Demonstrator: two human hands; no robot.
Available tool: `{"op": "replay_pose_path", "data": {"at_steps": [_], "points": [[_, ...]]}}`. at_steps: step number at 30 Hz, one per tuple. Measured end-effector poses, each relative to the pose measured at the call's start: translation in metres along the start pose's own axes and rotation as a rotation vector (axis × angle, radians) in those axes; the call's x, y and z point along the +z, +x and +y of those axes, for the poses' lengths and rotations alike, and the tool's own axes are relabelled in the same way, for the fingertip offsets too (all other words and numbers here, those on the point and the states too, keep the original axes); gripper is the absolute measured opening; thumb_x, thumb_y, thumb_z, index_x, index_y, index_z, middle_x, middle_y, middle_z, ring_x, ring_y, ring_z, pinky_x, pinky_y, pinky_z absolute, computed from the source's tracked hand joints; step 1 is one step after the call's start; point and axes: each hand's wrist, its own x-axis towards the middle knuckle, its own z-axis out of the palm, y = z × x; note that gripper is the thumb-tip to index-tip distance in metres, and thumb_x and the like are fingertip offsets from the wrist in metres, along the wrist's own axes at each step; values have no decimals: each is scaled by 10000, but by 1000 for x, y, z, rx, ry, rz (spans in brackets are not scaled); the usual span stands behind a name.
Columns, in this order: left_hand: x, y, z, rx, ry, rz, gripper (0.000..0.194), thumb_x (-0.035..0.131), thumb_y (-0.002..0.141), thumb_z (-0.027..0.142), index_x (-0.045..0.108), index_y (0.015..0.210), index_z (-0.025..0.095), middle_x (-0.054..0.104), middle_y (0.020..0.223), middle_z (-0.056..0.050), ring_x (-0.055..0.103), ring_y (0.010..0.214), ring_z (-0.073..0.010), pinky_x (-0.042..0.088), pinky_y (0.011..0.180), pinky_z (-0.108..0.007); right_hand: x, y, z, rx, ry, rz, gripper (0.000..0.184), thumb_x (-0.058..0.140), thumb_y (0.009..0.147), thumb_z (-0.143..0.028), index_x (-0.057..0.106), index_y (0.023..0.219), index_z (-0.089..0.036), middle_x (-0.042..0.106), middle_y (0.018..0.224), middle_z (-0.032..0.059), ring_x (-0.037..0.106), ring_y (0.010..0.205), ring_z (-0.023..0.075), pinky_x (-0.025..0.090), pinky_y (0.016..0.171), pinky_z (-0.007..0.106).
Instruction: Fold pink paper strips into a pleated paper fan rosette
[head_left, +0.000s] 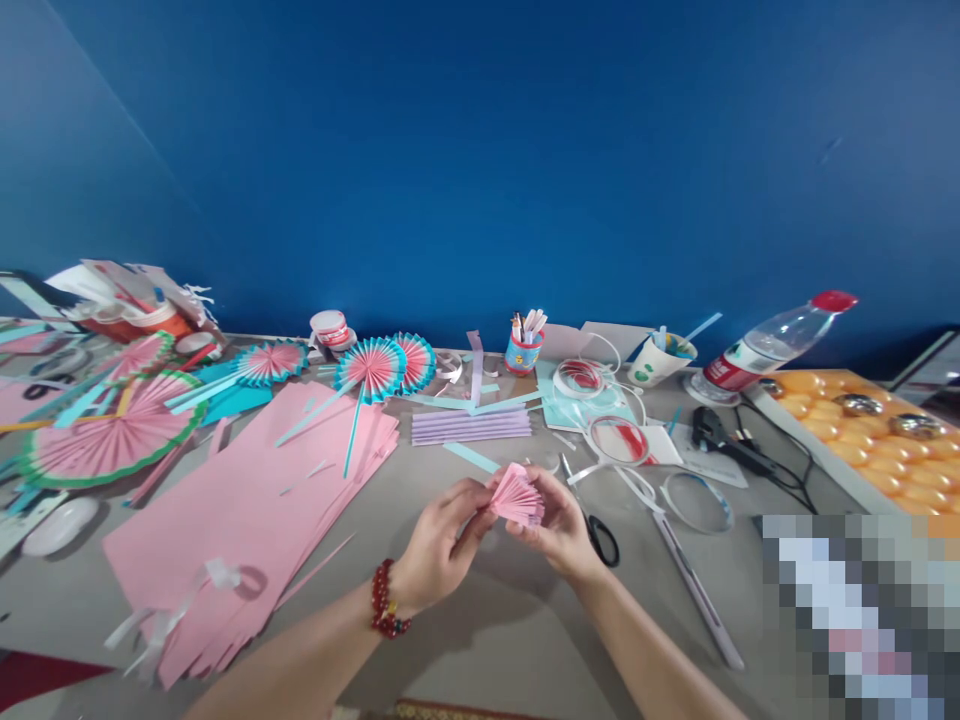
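A small pleated pink paper fan is held up between both hands above the table. My left hand, with a red bead bracelet at the wrist, pinches its narrow gathered end. Around the spread, wider end curl the fingers of my right hand. Beyond the hands lies a folded purple paper strip stack. Black-handled scissors rest just right of my right hand. To the left is a large stack of pink paper sheets.
Finished blue-and-pink paper fans lie behind the pink sheets. A pen cup, tape rolls, a paper cup and a tilted plastic bottle stand toward the blue wall. A utility knife lies at right.
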Motion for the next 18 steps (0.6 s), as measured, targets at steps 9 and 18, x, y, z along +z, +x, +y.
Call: {"op": "replay_pose_path", "data": {"at_steps": [9,18], "points": [[1,1,0,-15,-23,-8,123,463,949,136,554,1010,191,564,839,-41,540,763,-151,453,729,-259,-1,1,-1,-15,-28,-14,370,766,736,-475,610,983,-247,671,1016,81,654,946,250,551,817,361],[0,1,1,-29,-36,-3,131,457,953,180,564,1029,190,585,929,-72,559,842,-177,461,774,-282,-6,-2,3,-36,-40,-62,672,810,686,-500,566,1266,-264,633,1215,125,618,1121,301,488,973,451]]}}
